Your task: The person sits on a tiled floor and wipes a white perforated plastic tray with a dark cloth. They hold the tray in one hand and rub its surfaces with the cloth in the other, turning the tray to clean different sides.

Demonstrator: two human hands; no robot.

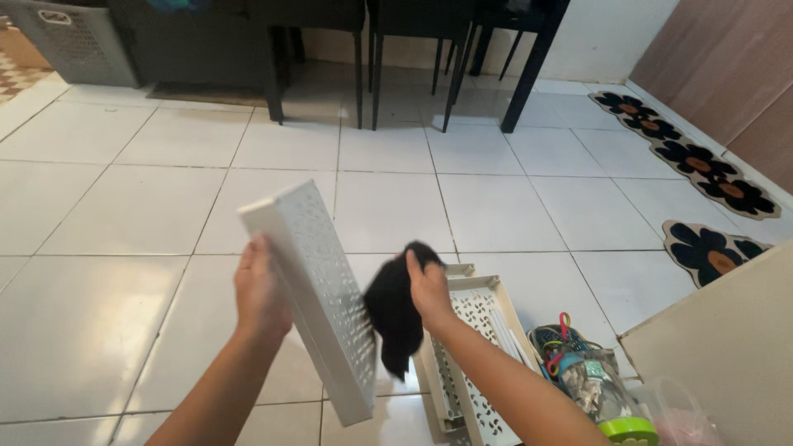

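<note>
A white perforated plastic panel [318,301] is held up over the tiled floor [124,248], gripped along its left edge by the left hand [260,293], whose grip is closed around it. The panel's long axis runs from upper left down to lower right, tilted on edge. Just to its right, a black cloth [395,318] is clasped in the closed right hand [429,289] and pressed against the panel's perforated face. More white trays [475,347] lie below on the floor.

packages: clear plastic jar [607,396], green lid | floor, lower right | labels/screens: none
</note>
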